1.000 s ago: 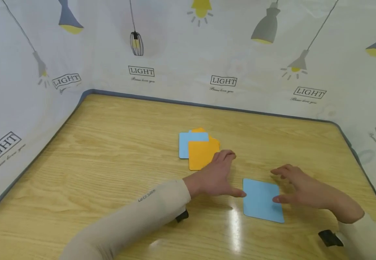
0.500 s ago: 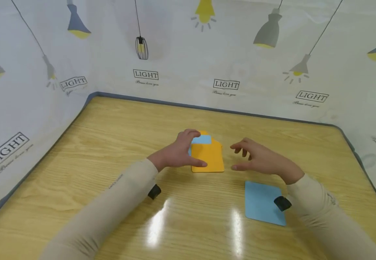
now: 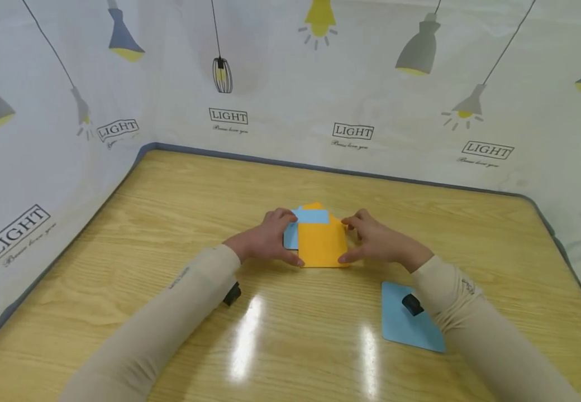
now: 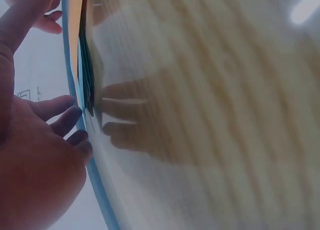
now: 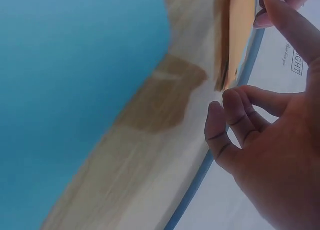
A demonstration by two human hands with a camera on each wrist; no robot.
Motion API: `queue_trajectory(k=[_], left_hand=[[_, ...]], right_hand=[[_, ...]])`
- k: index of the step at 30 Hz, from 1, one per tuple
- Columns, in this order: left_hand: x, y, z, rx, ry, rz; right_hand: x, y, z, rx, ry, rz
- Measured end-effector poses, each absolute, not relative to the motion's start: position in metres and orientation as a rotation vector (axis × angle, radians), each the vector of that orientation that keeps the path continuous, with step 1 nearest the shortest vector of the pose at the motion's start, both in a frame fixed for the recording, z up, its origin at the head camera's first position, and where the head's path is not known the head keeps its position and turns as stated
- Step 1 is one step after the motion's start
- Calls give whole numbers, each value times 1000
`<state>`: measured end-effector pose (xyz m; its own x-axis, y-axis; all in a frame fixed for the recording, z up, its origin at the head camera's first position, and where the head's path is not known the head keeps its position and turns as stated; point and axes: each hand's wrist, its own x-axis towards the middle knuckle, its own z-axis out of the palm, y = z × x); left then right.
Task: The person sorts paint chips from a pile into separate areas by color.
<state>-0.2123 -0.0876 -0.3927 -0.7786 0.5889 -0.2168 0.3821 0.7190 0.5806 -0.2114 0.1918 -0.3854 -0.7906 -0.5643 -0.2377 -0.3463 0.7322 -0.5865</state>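
A loose pile of thin square cards with rounded corners lies mid-table, an orange card (image 3: 322, 247) on top and a blue card (image 3: 312, 216) partly under it. My left hand (image 3: 269, 239) is at the pile's left side, thumb by the orange card's near-left corner and fingers by the blue card's edge. At the right side, my right hand (image 3: 382, 240) has its thumb by the near-right corner and its fingers farther up. Layered edges of the pile (image 4: 86, 65) show in the left wrist view. Neither hand visibly lifts anything. A separate blue card (image 3: 406, 330) lies flat below my right forearm.
The wood-grain table (image 3: 180, 201) has a dark blue edge band (image 3: 270, 163). White sheeting (image 3: 280, 84) printed with lamps rises behind and at both sides. Light reflects off the tabletop near the front.
Both hands have moved left, away from the separate blue card, to the pile. In the last half second my right hand has come up against the pile's right side.
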Motion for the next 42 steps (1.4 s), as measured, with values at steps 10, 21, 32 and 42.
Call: queue_trajectory(k=[10,21,32,42], left_hand=[[-213,-87,-399,763,2533,633],[-212,-81,-397,794,2544,556],[-212,-81,-399,791,2530,562],[-206,-87,-396,832,2544,656]], right_hand=[[-208,190,-391,-731,2562,-633],[-209,191,-395,-773,2569,-628],[-209,191,-398,-762,2567,-651],[-203,188,-390,-757,2544,-746]])
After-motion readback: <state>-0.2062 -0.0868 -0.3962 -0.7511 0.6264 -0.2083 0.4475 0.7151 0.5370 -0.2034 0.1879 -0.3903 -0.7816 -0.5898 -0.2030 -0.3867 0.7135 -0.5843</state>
